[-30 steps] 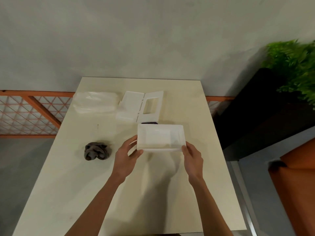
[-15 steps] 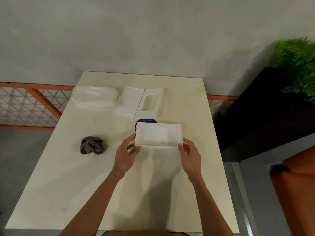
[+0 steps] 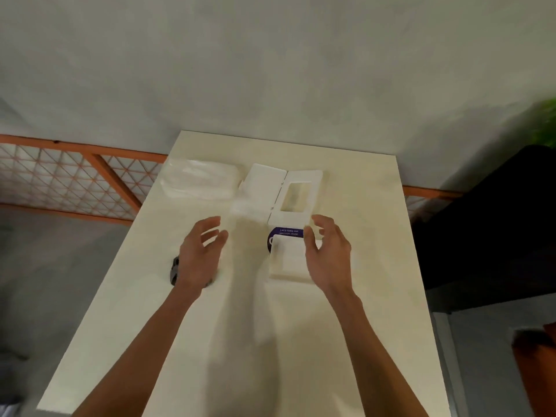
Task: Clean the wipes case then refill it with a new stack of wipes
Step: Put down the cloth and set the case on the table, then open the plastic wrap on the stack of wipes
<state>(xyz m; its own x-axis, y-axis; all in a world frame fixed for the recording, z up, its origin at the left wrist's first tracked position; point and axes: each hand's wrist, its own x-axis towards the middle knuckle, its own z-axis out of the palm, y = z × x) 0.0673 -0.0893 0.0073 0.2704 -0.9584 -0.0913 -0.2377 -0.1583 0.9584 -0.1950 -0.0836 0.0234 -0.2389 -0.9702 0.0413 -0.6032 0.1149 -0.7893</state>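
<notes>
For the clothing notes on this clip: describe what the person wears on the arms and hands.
Nothing worn shows. The left hand and right hand are bare, with no gloves and no rings visible, though the picture is slightly blurred. The left forearm and right forearm are bare down to the bottom edge of the picture, with no sleeve, watch or bracelet at either wrist.

The case base (image 3: 287,260) is out of both hands now. It lies on the table (image 3: 376,236) just in front of the lid (image 3: 296,195), over the near part of the purple disc (image 3: 285,233), whose lettering shows where before it was covered. The left hand (image 3: 200,257) is now off to the lid's near left, fingers loosely spread, hiding most of the grey cloth (image 3: 174,270). The right hand (image 3: 328,254) hangs over the base's right half, in front of the lid, with fingers relaxed and apart, gripping nothing.
</notes>
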